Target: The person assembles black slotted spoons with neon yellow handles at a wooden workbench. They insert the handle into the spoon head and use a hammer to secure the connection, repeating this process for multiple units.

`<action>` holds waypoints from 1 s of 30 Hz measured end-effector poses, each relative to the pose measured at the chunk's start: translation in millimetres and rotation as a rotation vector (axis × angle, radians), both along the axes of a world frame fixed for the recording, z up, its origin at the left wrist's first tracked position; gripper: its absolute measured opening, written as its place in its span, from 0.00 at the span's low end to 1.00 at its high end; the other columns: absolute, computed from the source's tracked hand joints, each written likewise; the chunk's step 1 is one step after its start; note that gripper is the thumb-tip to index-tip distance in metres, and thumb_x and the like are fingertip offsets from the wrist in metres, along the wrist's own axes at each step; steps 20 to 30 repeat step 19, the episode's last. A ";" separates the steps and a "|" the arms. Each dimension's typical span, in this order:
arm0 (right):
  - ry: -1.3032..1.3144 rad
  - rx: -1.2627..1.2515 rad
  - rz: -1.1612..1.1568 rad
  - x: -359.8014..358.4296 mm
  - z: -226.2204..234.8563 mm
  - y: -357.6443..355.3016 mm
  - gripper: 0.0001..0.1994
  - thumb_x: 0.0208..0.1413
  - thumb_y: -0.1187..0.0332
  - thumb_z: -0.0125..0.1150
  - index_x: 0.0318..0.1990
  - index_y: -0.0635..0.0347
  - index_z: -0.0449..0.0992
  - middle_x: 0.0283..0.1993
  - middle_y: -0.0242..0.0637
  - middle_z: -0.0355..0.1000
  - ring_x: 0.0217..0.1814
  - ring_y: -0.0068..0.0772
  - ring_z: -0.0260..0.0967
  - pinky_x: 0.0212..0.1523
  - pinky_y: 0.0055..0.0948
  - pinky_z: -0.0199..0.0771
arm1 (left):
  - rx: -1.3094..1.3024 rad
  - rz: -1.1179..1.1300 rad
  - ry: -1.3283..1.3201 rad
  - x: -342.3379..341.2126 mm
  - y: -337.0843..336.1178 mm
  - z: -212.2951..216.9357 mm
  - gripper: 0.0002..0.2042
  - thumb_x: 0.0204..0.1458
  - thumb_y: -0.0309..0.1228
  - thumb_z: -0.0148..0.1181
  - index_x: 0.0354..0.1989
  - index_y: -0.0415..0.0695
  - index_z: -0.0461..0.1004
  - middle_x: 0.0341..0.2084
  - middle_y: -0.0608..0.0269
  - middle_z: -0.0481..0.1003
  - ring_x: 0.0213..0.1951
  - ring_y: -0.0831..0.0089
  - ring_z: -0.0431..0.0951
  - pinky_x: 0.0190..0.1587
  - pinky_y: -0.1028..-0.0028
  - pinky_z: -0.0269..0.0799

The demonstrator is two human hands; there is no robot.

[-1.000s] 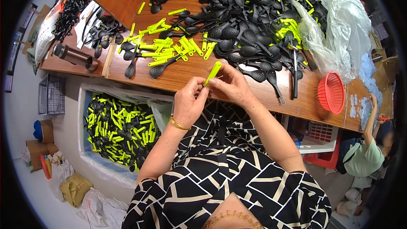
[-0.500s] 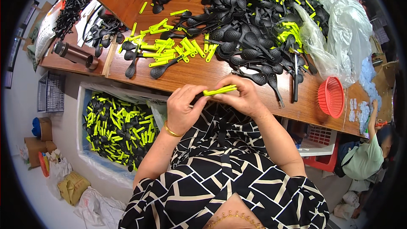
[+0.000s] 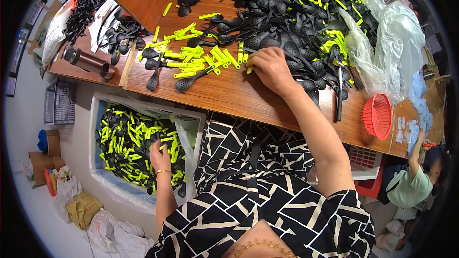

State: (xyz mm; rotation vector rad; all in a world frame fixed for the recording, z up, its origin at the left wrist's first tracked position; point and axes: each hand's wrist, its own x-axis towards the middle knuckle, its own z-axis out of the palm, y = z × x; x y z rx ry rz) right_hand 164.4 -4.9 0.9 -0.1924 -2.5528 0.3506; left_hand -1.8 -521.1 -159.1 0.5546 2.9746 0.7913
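Observation:
My left hand (image 3: 159, 158) is over the white bin (image 3: 93, 162) at the left, thumb and fingers apart. A dark spoon head lies by its fingertips among the spoons (image 3: 129, 145) with black bowls and lime-green handles that fill the bin. On the tabletop, my right hand (image 3: 271, 70) is curled at the near edge of a heap of black perforated spoons (image 3: 287, 38). The tip of a lime-green handle (image 3: 249, 70) shows beneath its bent fingers; the rest is hidden. Loose lime-green handles (image 3: 198, 62) and a few black spoons (image 3: 189, 84) lie to its left.
A red plastic basket (image 3: 377, 115) stands at the table's right, near clear plastic bags (image 3: 399, 43). A dark bottle (image 3: 88, 63) lies on the left table. A grey crate (image 3: 60, 102) and sacks are on the floor at left. Another person (image 3: 410, 186) is at far right.
My hands have parted from the lime-green pieces held before my chest. The left has dropped down-left over the bin; the right has moved up to the spoon heap. The view has shifted slightly.

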 end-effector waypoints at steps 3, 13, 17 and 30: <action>0.241 -0.201 -0.045 16.0 10.2 -8.8 0.12 0.47 0.78 0.71 0.39 0.51 0.84 0.46 0.27 0.80 0.57 0.32 0.75 0.61 0.34 0.67 | 0.478 -0.123 -0.121 14.0 121.3 95.9 0.10 0.66 0.25 0.63 0.52 0.37 0.80 0.44 0.59 0.81 0.43 0.72 0.83 0.48 0.72 0.78; 0.086 -0.653 -0.277 111.0 12.0 -62.0 0.07 0.57 0.75 0.73 0.39 0.61 0.79 0.38 0.39 0.79 0.42 0.38 0.81 0.42 0.34 0.80 | 0.499 -0.821 -0.270 83.8 310.8 159.9 0.10 0.61 0.25 0.65 0.49 0.38 0.80 0.40 0.54 0.80 0.40 0.64 0.84 0.44 0.69 0.79; -0.019 -0.495 -0.335 170.9 2.1 -57.3 0.08 0.53 0.78 0.71 0.40 0.62 0.79 0.36 0.41 0.76 0.40 0.46 0.79 0.42 0.38 0.80 | 0.418 -0.980 -0.090 106.6 341.6 156.8 0.12 0.61 0.26 0.64 0.52 0.40 0.79 0.44 0.54 0.80 0.46 0.60 0.83 0.52 0.64 0.78; 0.018 -0.405 -0.362 181.8 -2.7 -55.2 0.10 0.54 0.76 0.73 0.42 0.61 0.79 0.40 0.41 0.78 0.44 0.43 0.80 0.45 0.37 0.80 | 0.332 -1.014 -0.031 110.2 361.2 158.3 0.14 0.61 0.28 0.65 0.54 0.41 0.78 0.49 0.52 0.79 0.52 0.60 0.81 0.57 0.61 0.76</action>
